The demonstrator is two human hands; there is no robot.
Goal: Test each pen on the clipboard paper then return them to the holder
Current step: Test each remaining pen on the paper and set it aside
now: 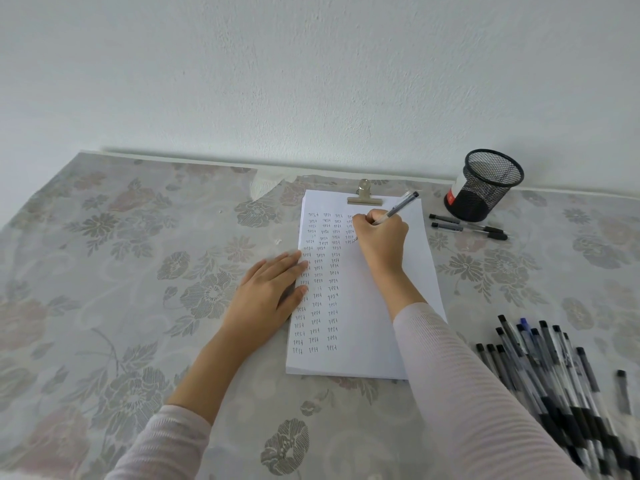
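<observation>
Testing step under way, by the look of it. Pinches pen [396, 209] in right hand [381, 237], fingers curled round the barrel, tip down on paper [374, 306] in the upper middle of the sheet, dark back end angled up toward the holder. Writes in a short fourth column beside three full columns of small repeated marks, likely one mark per pen so results stay readable.

Presses left hand [273, 289] flat, fingers straight and close together, fingertips over the sheet's left edge, palm on the table [121, 254]. Probably pins the stack against sliding under the strokes, backing up the metal clip [364, 197] at the top edge.

Lays right forearm diagonally across the sheet's lower right corner, heel of the hand on the paper for steadiness. Brings left forearm in from the bottom of the frame, wrist straight.

Mesh holder [485, 185] upright at upper right, near the wall, apart from the clipboard; looks empty through the mesh, not certain. Two pens [467, 227] flat just beside its base, roughly parallel; cannot tell whether tested. Loose pile of pens [554, 368] at lower right, blurred, within easy reach of the writing hand, probably the untested stock. One stray pen [622, 389] near the right edge.
</observation>
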